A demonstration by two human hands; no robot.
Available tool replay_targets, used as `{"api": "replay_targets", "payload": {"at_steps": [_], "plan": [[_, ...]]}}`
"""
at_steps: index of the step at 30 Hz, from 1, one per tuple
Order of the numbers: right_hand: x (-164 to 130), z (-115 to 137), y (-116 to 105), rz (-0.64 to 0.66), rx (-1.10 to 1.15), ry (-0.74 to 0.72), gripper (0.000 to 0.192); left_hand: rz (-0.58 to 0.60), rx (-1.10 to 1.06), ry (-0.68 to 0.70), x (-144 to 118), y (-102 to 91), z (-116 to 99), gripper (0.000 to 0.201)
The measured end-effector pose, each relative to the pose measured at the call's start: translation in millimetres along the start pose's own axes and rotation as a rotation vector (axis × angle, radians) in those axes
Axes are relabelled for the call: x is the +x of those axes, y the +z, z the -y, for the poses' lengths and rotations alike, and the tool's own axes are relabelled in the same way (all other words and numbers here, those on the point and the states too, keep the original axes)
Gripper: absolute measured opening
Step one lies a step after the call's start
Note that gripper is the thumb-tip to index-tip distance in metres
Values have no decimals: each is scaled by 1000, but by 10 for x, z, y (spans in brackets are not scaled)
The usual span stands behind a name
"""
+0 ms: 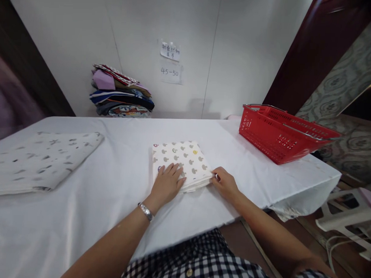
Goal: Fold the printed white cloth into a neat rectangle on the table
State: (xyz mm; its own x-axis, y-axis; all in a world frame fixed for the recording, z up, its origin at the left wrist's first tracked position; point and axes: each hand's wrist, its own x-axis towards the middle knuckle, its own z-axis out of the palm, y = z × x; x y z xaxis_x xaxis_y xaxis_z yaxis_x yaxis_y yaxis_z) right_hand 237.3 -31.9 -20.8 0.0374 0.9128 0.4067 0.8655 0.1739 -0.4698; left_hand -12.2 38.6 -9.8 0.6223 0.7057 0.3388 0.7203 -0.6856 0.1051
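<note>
A folded cream cloth with small mushroom-like prints (185, 157) lies on the white-covered table (117, 181) in front of me. My left hand (167, 183), with a silver watch on the wrist, rests flat on the cloth's near left part, fingers spread. My right hand (223, 181) pinches the cloth's near right corner between thumb and fingers.
A red plastic basket (280, 132) stands at the table's right end. A second folded patterned cloth (38, 160) lies at the left. A stack of folded clothes (122, 92) sits against the back wall under paper labels. A white plastic stool (347, 217) is at lower right.
</note>
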Motion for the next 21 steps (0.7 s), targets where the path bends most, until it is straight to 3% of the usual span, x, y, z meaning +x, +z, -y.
{"api": "replay_targets", "payload": {"at_steps": [6, 10, 21], "plan": [[2, -17, 14, 44, -25, 114, 12, 4, -11, -4, -6, 5, -1, 42], [-7, -16, -58, 105, 2, 34, 15, -16, -33, -2, -12, 20, 5, 42], [-18, -14, -113, 65, 144, -117, 26, -60, -224, 172, -42, -79, -1, 26]]}}
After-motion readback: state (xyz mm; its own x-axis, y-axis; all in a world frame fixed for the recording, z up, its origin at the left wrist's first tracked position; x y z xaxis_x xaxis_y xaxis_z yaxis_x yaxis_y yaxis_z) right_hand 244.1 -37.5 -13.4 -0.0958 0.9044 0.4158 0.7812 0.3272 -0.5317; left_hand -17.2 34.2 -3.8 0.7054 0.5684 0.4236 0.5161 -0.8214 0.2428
